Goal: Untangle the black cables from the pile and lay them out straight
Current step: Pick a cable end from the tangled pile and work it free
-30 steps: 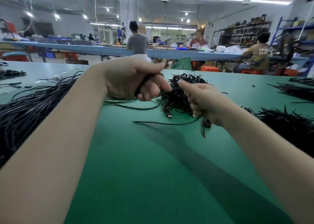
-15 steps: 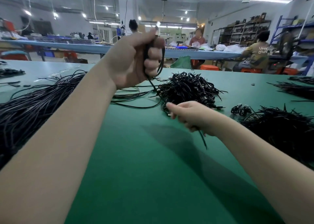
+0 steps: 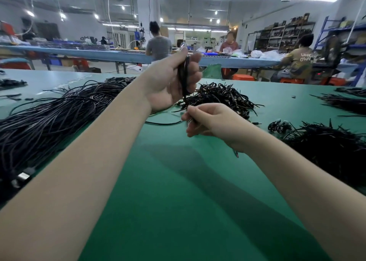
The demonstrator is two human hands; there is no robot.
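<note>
At centre frame, the left hand (image 3: 170, 82) holds a bunch of thin black cables (image 3: 183, 76) above the tangled black cable pile (image 3: 221, 96) on the green surface (image 3: 178, 191); the right hand (image 3: 210, 121) pinches the strand below; a hard pull risks tightening snags and dragging the pile.

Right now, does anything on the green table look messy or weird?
Yes. Behind the hands, the heap of short black cables is knotted, with ends poking out every way, unlike the long black cables lying fairly straight on the left. A small coiled clump of black cable sits alone on the green table.
</note>
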